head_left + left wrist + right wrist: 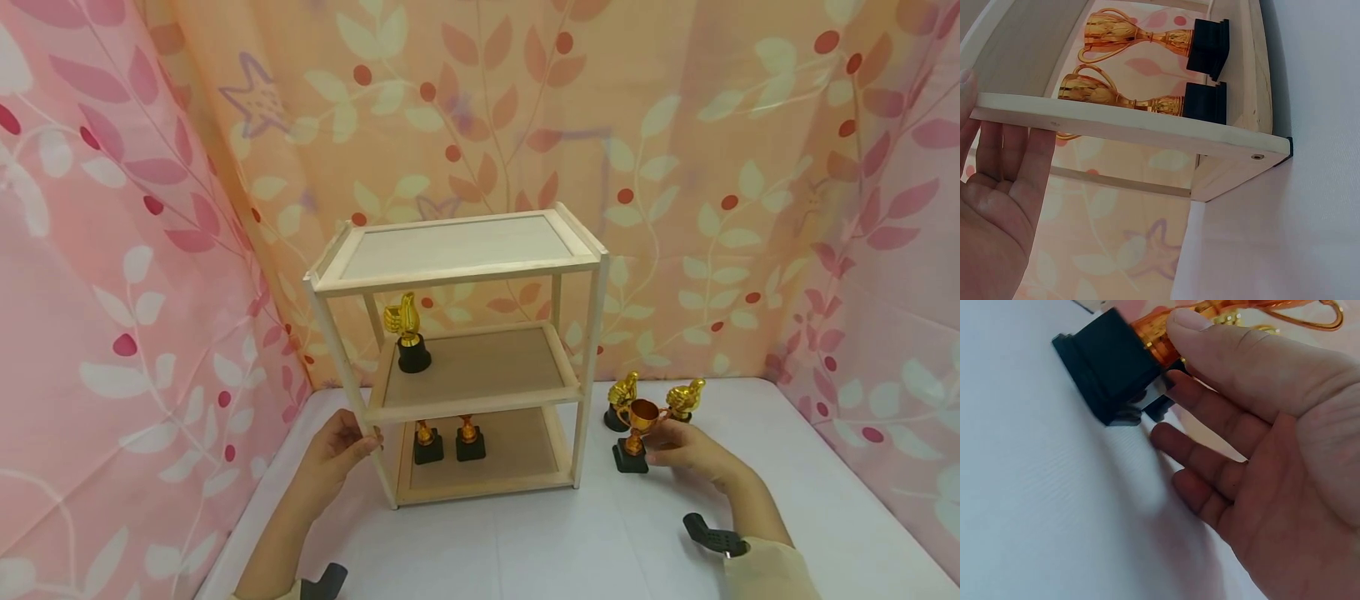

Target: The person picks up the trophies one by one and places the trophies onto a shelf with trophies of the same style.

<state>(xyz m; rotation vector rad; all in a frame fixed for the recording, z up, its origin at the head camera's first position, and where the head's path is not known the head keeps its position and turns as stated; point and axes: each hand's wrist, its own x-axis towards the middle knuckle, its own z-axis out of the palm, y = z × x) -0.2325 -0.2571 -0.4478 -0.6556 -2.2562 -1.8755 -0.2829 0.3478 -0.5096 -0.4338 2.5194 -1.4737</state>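
Note:
My left hand holds the front left post of a pale wooden shelf, thumb on one side and fingers on the other in the left wrist view. My right hand pinches a gold trophy cup with a black square base, right of the shelf. In the right wrist view the thumb lies on the stem just above the base, the index fingertip behind it, while the other fingers are spread loosely. Beyond it stand two gold thumbs-up trophies, one on the left, the other partly behind the hand.
On the middle tier stands another thumbs-up trophy, at the left. Two trophy cups, one left and one right, stand on the bottom tier, tops hidden by the middle tier. A white-covered table lies below; patterned curtains enclose it.

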